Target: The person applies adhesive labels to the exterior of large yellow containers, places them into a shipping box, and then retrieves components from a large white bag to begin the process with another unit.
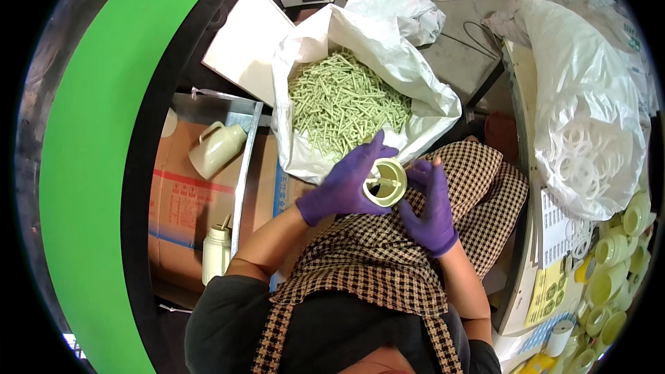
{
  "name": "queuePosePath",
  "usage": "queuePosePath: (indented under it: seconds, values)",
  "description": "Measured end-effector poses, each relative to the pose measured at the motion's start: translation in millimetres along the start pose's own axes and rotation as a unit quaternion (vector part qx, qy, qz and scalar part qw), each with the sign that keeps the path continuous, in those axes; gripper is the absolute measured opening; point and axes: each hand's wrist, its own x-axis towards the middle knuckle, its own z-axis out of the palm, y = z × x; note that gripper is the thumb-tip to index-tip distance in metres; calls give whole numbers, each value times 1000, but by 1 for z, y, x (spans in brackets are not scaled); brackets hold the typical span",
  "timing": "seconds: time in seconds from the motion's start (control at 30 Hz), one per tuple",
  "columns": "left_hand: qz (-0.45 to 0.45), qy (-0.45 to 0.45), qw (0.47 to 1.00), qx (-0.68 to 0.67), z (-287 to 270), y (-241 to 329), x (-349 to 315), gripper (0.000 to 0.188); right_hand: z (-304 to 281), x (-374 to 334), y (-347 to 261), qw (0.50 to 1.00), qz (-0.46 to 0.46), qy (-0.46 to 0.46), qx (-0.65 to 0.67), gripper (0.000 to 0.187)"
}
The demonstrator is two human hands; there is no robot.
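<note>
In my left hand (343,183), in a purple glove, is a pale green round hollow plastic part (397,194), its opening facing up. A pale narrow piece (382,181) lies across inside it. My left thumb and fingers are spread round the part's left side. My right hand (431,208), gloved too, is at the part's right side with fingers and thumb apart; whether it touches the rim I cannot tell. One right fingertip pokes bare out of the glove. Just beyond my hands stands a white sack (433,107) of small pale green sticks (339,100).
To the left, a metal-edged tray (249,159) lined with cardboard holds two pale green jugs, one lying (216,154), one lower down (216,255). On the right, a bench carries a plastic bag of white rings (578,159) and several pale green cups (609,284). A green surface (90,166) curves along the far left.
</note>
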Motion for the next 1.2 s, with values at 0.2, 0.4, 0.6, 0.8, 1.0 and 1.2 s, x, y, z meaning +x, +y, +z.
queuePosePath:
  seconds: [0.2, 0.4, 0.6, 0.8, 1.0, 1.2]
  values:
    - [42, 94, 988, 110, 22, 13, -18, 104, -12, -40, -31, 983, 33, -94, -153, 46]
    - [138, 78, 973, 166, 40, 26, -3, 76, 8, -48, -17, 940, 74, -200, -266, 31]
    - [164, 61, 970, 168, 38, 16, 21, 51, 2, -24, -13, 942, 144, -224, -205, 49]
    - [41, 112, 989, 83, 4, -41, 53, 82, -63, -12, -19, 983, 34, -126, -130, 68]
    - [116, 278, 934, 192, -73, -14, 67, 128, -264, -103, -17, 737, 225, 126, -625, 33]
    - [105, 142, 962, 210, -15, 0, 54, 90, -371, -180, 61, 625, 302, -81, -716, 27]
